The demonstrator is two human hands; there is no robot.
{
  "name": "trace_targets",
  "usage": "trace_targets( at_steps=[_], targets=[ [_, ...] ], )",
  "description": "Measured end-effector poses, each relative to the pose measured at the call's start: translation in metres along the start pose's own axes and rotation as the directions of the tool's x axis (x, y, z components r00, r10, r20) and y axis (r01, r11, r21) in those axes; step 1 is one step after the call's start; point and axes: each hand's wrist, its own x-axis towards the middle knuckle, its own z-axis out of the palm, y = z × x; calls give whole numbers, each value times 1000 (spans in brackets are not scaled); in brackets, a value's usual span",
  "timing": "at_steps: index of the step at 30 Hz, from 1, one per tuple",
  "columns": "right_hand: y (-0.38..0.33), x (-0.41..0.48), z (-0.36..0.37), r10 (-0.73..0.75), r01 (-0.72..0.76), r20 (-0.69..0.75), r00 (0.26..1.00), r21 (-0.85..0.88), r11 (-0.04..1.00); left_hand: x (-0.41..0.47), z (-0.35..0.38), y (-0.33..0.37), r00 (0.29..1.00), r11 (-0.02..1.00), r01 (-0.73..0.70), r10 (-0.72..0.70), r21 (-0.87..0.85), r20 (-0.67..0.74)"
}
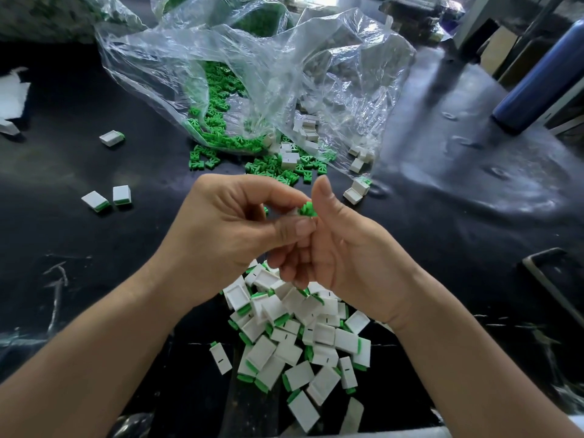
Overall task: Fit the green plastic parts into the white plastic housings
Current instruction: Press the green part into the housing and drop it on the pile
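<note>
Item one: my left hand (240, 222), fingers curled, with thumb and forefinger closed on a single green part (307, 209). Item two: my right hand (341, 248), fingers curled in below and thumb standing upright against the same part, so both hands hold it between them above the surface (442, 216). Whether a white housing sits under it I cannot tell, as my fingers cover that spot. Item three: a heap of finished pieces (300, 336), white with a green edge showing, lying below my wrists. Item four: three more finished pieces (121, 195), set apart to the left. Item five: a clear plastic bag (252, 74), slumped open at the far side, with loose green parts (221, 140) spilling from its mouth and empty white housings (308, 128) beside them under the film. Item six: a blue bottle (537, 80), at the far right. Step in hand, as I judge it: orienting one green part for insertion. The next move calls for lining the part up squarely with a housing's open end and pressing it fully home, then dropping the piece on the heap.
</note>
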Motion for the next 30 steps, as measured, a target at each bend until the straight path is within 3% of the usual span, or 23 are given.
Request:
trace_targets(
  at_steps=[6, 12, 25, 30],
  targets=[
    [2, -1, -1, -42, 40, -47, 998, -45, 998, 0, 2, 2, 1000, 998, 8, -8, -55, 8],
    [7, 1, 5, -65, 51, -125, 990, -113, 992, -1, 9, 0, 995, 995, 33, -42, -96, -88],
    [7, 0, 5, -62, 39, -201, 978, -118, 992, -4, 16, -1, 989, 995, 16, -31, -100, -145],
    [7, 0, 7, -65, 46, -172, 983, -111, 993, -3, 15, -2, 989, 996, 48, -59, -81, -138]
  ],
)
